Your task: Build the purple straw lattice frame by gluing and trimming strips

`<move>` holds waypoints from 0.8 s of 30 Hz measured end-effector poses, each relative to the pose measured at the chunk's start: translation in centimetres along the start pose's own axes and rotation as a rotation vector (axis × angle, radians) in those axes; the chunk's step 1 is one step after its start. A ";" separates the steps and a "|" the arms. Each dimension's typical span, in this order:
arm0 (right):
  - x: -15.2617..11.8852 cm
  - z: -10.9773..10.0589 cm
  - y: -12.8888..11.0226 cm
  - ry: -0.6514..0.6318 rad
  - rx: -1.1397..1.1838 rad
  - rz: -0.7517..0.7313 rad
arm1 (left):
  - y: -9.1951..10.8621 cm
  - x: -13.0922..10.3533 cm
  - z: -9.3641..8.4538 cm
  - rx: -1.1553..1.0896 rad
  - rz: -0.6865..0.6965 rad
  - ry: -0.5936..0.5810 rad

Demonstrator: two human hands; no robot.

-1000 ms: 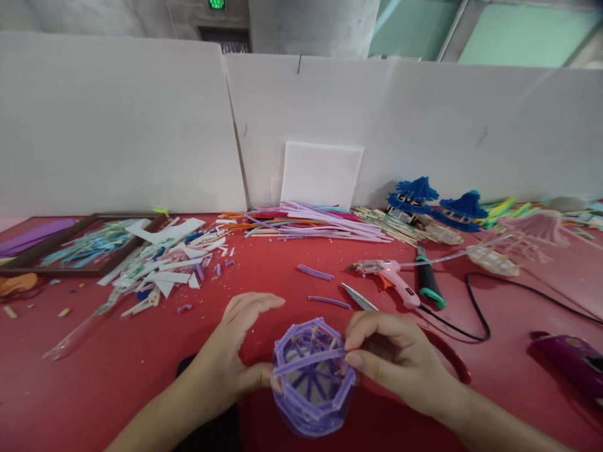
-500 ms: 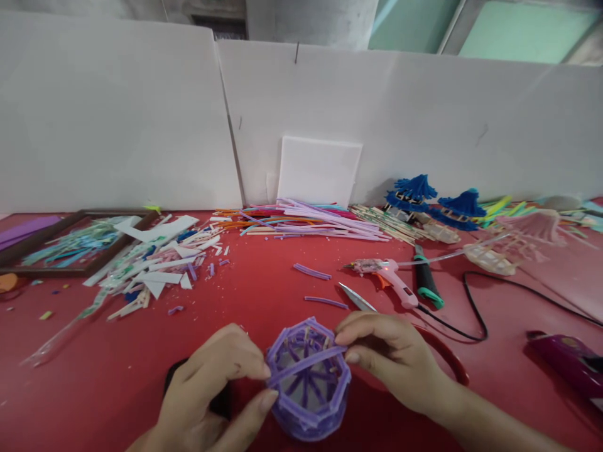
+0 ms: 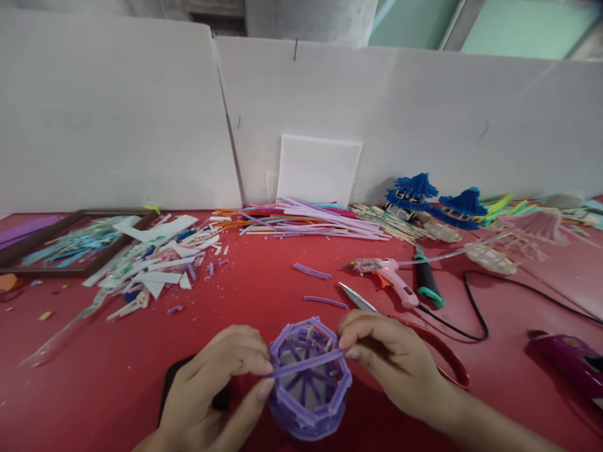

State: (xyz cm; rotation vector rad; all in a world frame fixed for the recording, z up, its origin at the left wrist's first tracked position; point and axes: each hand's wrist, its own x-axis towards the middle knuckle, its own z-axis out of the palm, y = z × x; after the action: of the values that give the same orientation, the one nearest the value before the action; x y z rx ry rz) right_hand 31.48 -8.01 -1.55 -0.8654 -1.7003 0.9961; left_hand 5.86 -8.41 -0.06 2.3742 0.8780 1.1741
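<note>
My left hand (image 3: 211, 383) has just closed its grip, finger to thumb, on one end of a thin, fuzzy purple strip (image 3: 308, 364). The grip of my right hand (image 3: 400, 364) is small and tight too, pinching the other end. So now both ends are held, and the strip looks straight. It lies over the open top of a round purple basket (image 3: 291, 403) made of fuzzy strips, from about nine o'clock to two o'clock on its rim. The basket is between my hands, low in the middle of my view, over the red table (image 3: 264, 276). Past it, at twelve o'clock, are two short purple pieces (image 3: 311, 272). At one o'clock are silver scissors (image 3: 357, 297) with red handles, and a pink glue gun (image 3: 393, 279). White scraps (image 3: 162, 276) are piled at ten o'clock.
</note>
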 end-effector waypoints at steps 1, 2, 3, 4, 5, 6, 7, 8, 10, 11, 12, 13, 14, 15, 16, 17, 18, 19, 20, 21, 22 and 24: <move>0.0 0.0 0.0 0.000 -0.005 -0.010 | 0.1 0.1 0.0 0.004 -0.001 0.013; 0.0 0.1 -0.1 0.001 -0.007 -0.021 | 0.1 0.3 0.0 0.010 -0.002 0.020; 0.0 0.1 -0.1 0.003 -0.011 -0.032 | 0.2 0.5 0.0 0.014 0.000 0.027; 0.0 0.1 -0.2 0.005 -0.017 -0.042 | 0.3 0.6 0.0 0.018 0.003 0.032; -0.1 0.1 -0.2 0.006 -0.024 -0.048 | 0.4 0.8 0.0 0.018 0.005 0.037; 0.0 0.1 -0.2 0.007 -0.034 -0.049 | 0.5 0.9 0.0 0.019 0.005 0.045; 0.0 0.1 -0.2 0.009 -0.046 -0.046 | 0.6 1.0 0.0 0.019 0.003 0.046; 0.0 0.1 -0.2 0.011 -0.056 -0.040 | 0.6 1.0 0.0 0.017 0.003 0.049; 0.0 0.0 -0.1 0.009 -0.068 -0.028 | 0.6 1.1 0.0 0.007 0.008 0.059; 0.0 0.0 -0.1 0.007 -0.070 -0.026 | 0.6 1.0 0.0 0.004 0.013 0.065; 0.0 0.0 0.0 0.005 -0.072 -0.024 | 0.6 1.0 0.1 0.001 0.018 0.069; 0.0 0.0 0.0 0.003 -0.075 -0.024 | 0.5 0.9 0.1 0.000 0.020 0.071; 0.0 0.0 0.0 0.002 -0.081 -0.024 | 0.5 0.8 0.1 -0.001 0.019 0.067; 0.0 0.0 -0.1 0.004 -0.090 -0.024 | 0.5 0.8 0.1 -0.002 0.016 0.060; -0.1 0.1 -0.1 0.007 -0.098 -0.026 | 0.5 0.8 0.1 -0.004 0.015 0.056; -0.1 0.1 -0.1 0.011 -0.106 -0.027 | 0.5 0.8 0.1 -0.004 0.012 0.053; -0.1 0.2 -0.1 0.015 -0.112 -0.025 | 0.5 0.8 0.1 -0.005 0.013 0.054; -0.1 0.2 -0.1 0.016 -0.116 -0.024 | 0.5 0.9 0.1 -0.003 0.013 0.057; -0.1 0.3 -0.1 0.017 -0.117 -0.021 | 0.6 1.0 0.1 -0.001 0.013 0.061; -0.1 0.3 -0.1 0.016 -0.115 -0.016 | 0.6 1.0 0.2 0.000 0.013 0.064; -0.1 0.3 -0.1 0.014 -0.111 -0.009 | 0.6 1.1 0.2 0.000 0.013 0.066; 0.0 0.4 0.0 0.014 -0.099 0.010 | 0.6 1.1 0.4 -0.011 0.005 0.070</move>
State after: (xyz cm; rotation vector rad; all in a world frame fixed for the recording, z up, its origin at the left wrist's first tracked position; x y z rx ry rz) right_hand 31.15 -8.11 -1.62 -0.9438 -1.7471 0.9168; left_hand 6.88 -8.14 0.66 2.3404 0.8868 1.2679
